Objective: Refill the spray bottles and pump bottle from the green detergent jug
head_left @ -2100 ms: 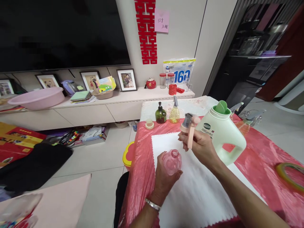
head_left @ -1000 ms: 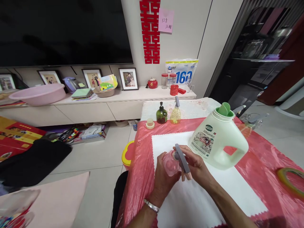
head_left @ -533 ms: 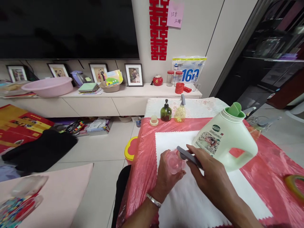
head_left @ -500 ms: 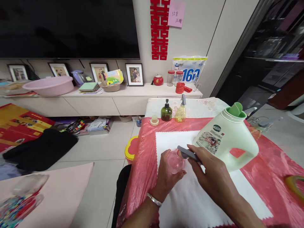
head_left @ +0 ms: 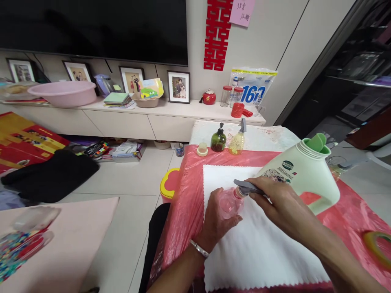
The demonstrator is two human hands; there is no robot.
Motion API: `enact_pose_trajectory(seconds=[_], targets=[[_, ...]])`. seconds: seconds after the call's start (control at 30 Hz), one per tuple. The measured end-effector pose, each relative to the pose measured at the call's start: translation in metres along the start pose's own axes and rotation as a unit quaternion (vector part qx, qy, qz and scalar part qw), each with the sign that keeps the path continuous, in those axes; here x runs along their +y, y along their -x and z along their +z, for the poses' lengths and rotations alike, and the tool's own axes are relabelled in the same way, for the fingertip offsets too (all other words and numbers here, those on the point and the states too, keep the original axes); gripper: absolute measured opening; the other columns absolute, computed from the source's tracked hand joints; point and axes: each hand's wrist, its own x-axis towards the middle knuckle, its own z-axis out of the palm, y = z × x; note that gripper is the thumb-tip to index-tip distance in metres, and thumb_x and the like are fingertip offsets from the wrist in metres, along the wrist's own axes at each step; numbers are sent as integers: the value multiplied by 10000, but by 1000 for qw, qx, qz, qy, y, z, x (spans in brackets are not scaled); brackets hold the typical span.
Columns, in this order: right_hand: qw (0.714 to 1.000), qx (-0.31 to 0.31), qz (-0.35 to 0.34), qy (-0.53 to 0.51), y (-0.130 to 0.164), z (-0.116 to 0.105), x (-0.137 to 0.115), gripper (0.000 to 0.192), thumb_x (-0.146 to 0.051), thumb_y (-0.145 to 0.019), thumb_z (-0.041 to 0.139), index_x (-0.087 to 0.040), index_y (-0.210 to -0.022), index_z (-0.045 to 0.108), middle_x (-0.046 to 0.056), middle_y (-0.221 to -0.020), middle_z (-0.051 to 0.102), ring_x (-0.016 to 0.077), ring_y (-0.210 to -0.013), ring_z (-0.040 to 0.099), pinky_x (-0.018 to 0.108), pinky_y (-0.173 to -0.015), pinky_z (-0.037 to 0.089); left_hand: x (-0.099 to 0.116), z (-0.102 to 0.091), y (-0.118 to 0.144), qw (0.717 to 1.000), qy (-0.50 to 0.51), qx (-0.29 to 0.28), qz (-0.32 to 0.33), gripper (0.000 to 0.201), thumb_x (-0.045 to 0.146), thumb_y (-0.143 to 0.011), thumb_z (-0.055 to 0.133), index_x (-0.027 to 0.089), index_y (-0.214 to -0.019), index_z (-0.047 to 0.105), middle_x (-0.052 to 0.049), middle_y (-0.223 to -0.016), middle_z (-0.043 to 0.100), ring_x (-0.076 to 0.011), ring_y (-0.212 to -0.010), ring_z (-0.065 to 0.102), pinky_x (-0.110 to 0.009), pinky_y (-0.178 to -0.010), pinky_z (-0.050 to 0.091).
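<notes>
My left hand (head_left: 215, 221) is wrapped round a clear pink bottle (head_left: 229, 203), tilted with its neck toward the right. On that neck sits a grey spray head (head_left: 247, 188), and my right hand (head_left: 271, 193) grips it with thumb and fingers. Both hands are over a white cloth (head_left: 259, 252) with a zigzag edge. Just beyond my right hand stands a large pale green jug (head_left: 317, 175) without a lid, a green scoop (head_left: 317, 141) in its mouth. Whether the spray head's thread is engaged cannot be made out.
Red plastic sheeting (head_left: 191, 195) covers the table. Behind the cloth stand a pale cap (head_left: 202, 149), a green pump bottle (head_left: 218, 140) and a yellowish spray bottle (head_left: 236, 142). A roll of tape (head_left: 377, 246) lies at right. A lidded yellow-and-pink bin (head_left: 168, 183) is beside the table.
The camera view has shifted slightly. The pink bottle now leans more to the right, showing its neck and the spray head more clearly. Both hands keep their grips.
</notes>
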Motion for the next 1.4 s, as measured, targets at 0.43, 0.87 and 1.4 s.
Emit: enact_pose_trajectory(seconds=[0.43,0.87,1.4], targets=[[1000,-7,18,15,-14,-17,-5,165,-326,-919,513,-252,-910,661,-19,-752,672,127,-605,559,285,-548,374,-6,1,0,1000,25,-5,12,921,472,-638,870,228,-1377,378,-172,-1371,509,-380,-1296,519,-581,-1111,428],[994,-88,56,34,-15,-6,-12,156,-280,-941,459,-231,-888,597,-27,-784,635,134,-674,521,308,-626,328,-12,1,2,999,18,-18,25,958,536,-675,842,216,-1419,329,-202,-1434,465,-396,-1340,488,-601,-1122,409],[991,-76,72,77,-7,11,-15,190,-229,-957,421,-189,-1039,587,45,-945,632,176,-832,578,310,-718,358,-10,-5,5,997,-45,-47,52,954,495,-776,789,260,-1499,214,-196,-1537,385,-388,-1438,397,-630,-1162,359]])
